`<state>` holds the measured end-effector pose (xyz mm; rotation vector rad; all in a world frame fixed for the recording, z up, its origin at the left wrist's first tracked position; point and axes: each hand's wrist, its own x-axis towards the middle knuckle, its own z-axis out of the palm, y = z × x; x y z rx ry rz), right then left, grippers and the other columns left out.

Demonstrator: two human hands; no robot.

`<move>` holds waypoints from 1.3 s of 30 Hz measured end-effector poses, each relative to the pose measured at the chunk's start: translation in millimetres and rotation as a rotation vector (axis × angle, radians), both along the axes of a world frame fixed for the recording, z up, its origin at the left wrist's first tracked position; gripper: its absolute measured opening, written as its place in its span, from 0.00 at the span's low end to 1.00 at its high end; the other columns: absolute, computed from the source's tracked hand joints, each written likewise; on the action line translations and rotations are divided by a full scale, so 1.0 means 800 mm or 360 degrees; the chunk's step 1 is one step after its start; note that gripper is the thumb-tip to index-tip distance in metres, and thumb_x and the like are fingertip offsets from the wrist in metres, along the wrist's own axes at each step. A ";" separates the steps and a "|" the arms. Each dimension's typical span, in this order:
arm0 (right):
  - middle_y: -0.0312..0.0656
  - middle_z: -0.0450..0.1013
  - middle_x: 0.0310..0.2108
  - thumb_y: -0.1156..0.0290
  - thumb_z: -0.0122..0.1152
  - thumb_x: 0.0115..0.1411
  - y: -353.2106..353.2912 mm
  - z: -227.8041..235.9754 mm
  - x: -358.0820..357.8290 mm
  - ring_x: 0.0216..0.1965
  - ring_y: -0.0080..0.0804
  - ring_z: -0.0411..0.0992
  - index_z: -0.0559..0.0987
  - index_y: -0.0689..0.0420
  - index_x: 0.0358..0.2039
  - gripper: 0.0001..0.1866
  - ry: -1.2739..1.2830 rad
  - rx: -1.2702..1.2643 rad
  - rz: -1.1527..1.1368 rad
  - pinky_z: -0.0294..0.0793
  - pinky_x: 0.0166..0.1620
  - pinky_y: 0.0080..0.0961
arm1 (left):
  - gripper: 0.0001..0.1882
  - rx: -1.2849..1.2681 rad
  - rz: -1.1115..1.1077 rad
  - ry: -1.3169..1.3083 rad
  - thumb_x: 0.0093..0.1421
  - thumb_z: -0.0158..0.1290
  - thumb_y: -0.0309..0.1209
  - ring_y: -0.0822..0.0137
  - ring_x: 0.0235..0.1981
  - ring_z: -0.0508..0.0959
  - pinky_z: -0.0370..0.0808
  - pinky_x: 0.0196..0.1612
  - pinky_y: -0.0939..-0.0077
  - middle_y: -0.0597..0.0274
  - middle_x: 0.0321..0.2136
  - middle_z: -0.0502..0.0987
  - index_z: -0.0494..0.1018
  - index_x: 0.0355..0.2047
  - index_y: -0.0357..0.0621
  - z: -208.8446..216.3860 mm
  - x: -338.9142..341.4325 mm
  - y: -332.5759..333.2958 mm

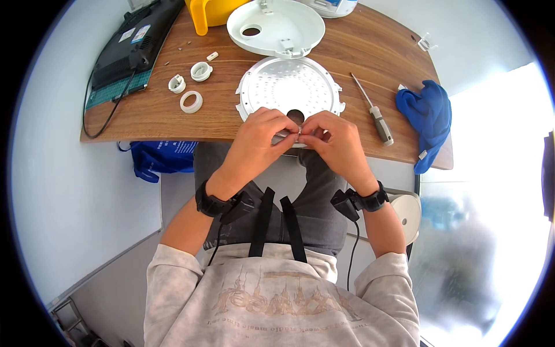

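Note:
Both my hands meet over the near edge of a round, perforated metal plate [289,87], close to the dark round hole [295,117] in it. Thumb and fingertips of my left hand [258,137] are pinched together, and my right hand [335,140] pinches at the same spot. Whatever lies between the fingertips is too small to make out. Beyond the plate, and touching its far edge, rests a white round lid [295,29] with an oval opening and small brackets.
Left of the plate lie a white ring [191,102], two white plastic fittings [201,71] and a small white piece [213,56]. A screwdriver [378,121] and blue cloth [426,115] lie right. A dark monitor [130,46] and yellow container [222,11] stand farther back.

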<state>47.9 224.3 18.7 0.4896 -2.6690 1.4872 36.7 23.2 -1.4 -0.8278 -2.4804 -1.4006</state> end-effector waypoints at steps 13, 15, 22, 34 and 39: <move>0.40 0.76 0.33 0.77 0.75 0.52 0.000 0.002 0.003 0.28 0.30 0.74 0.78 0.61 0.34 0.13 0.0023 0.0026 -0.0008 0.77 0.33 0.27 | 0.06 -0.0120 -0.0032 0.0067 0.57 0.65 0.28 0.63 0.39 0.76 0.75 0.39 0.70 0.64 0.34 0.79 0.83 0.36 0.43 0.003 0.001 -0.004; 0.40 0.76 0.33 0.77 0.75 0.52 0.001 -0.001 0.002 0.28 0.30 0.74 0.78 0.60 0.34 0.13 0.0040 0.0029 0.0003 0.77 0.33 0.27 | 0.06 -0.0122 -0.0029 0.0052 0.57 0.65 0.28 0.63 0.39 0.76 0.75 0.39 0.70 0.64 0.34 0.79 0.83 0.36 0.42 0.003 0.000 -0.004; 0.39 0.76 0.33 0.76 0.74 0.53 0.001 -0.006 0.003 0.28 0.29 0.75 0.78 0.59 0.34 0.12 0.0090 0.0043 0.0008 0.76 0.33 0.26 | 0.04 -0.0114 -0.0001 0.0056 0.58 0.63 0.28 0.59 0.39 0.75 0.73 0.44 0.66 0.63 0.32 0.79 0.82 0.34 0.43 0.001 -0.001 0.001; 0.41 0.77 0.35 0.79 0.69 0.55 0.012 0.010 0.010 0.30 0.29 0.77 0.79 0.61 0.38 0.10 0.0195 -0.0056 -0.0105 0.80 0.33 0.25 | 0.06 -0.0115 -0.0007 0.0085 0.58 0.63 0.27 0.61 0.41 0.76 0.75 0.46 0.68 0.63 0.35 0.81 0.83 0.36 0.42 -0.002 0.000 -0.002; 0.44 0.77 0.39 0.75 0.67 0.58 0.071 0.034 0.012 0.37 0.36 0.79 0.80 0.61 0.40 0.10 0.0266 0.0247 -0.0590 0.80 0.40 0.32 | 0.06 -0.0075 0.0007 0.0088 0.59 0.63 0.28 0.62 0.41 0.77 0.75 0.46 0.69 0.65 0.35 0.81 0.84 0.37 0.43 -0.005 0.001 -0.002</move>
